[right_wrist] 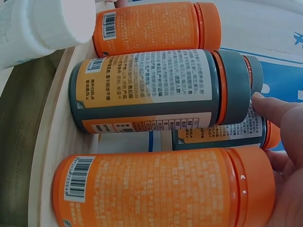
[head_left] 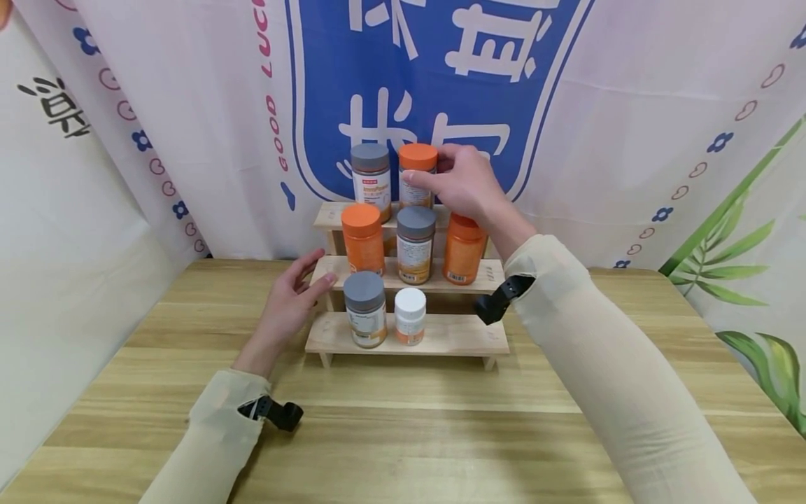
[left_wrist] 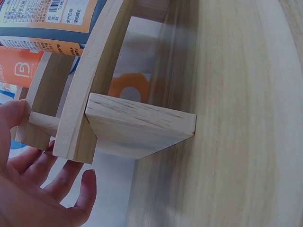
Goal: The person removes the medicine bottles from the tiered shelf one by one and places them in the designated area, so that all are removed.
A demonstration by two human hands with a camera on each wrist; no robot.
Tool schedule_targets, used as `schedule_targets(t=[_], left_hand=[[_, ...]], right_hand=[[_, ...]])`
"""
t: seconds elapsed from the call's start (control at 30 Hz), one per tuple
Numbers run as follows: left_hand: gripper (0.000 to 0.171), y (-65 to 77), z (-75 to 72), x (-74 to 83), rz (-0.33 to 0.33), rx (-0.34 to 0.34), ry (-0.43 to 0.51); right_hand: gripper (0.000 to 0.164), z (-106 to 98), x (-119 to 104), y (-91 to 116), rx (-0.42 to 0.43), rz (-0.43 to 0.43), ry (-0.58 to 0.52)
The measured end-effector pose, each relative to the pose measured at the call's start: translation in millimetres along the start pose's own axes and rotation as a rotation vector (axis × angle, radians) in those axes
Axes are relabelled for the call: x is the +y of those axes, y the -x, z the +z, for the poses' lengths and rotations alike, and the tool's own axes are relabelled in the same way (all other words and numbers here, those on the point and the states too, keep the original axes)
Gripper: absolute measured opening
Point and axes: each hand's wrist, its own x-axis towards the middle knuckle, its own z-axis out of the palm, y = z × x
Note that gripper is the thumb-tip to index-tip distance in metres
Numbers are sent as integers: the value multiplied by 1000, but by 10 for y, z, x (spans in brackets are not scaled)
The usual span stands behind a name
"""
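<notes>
On the top tier of a wooden step rack [head_left: 466, 341], my right hand [head_left: 469, 183] holds an orange-lidded supplement jar [head_left: 418, 157], thumb across its front and fingers around its far side. In the right wrist view that jar [right_wrist: 222, 134] is partly hidden behind a grey-lidded jar [right_wrist: 147, 90]. A second grey-lidded jar [head_left: 371, 175] stands just left of the held one. My left hand [head_left: 286, 301] grips the left end of the middle tier, with the thumb at its front edge. From the left wrist, the other fingers [left_wrist: 61, 184] spread along the tier ends.
The middle tier carries an orange jar [head_left: 362, 241], a grey-lidded jar [head_left: 415, 245] and another orange jar [head_left: 464, 252], close under my right wrist. A grey-lidded jar [head_left: 365, 311] and a small white bottle [head_left: 411, 315] stand on the bottom tier. A printed curtain [head_left: 239, 140] hangs behind the table [head_left: 403, 434].
</notes>
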Motion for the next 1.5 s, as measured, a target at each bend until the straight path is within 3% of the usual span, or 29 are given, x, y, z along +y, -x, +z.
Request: schedule_targets(t=[0.47, 0.83, 1.07, 1.5], left_hand=[[68, 13, 12, 11, 8, -6, 29], [68, 3, 10, -4, 21, -4, 42], [68, 10, 12, 8, 16, -5, 46], [69, 5, 19, 7, 7, -3, 38]], right_hand=[[64, -127, 134, 62, 102, -43, -32], [59, -213, 355, 98, 234, -103, -162], [59, -276, 488, 117, 301, -77, -242], [58, -406, 698, 186, 335, -38, -249]])
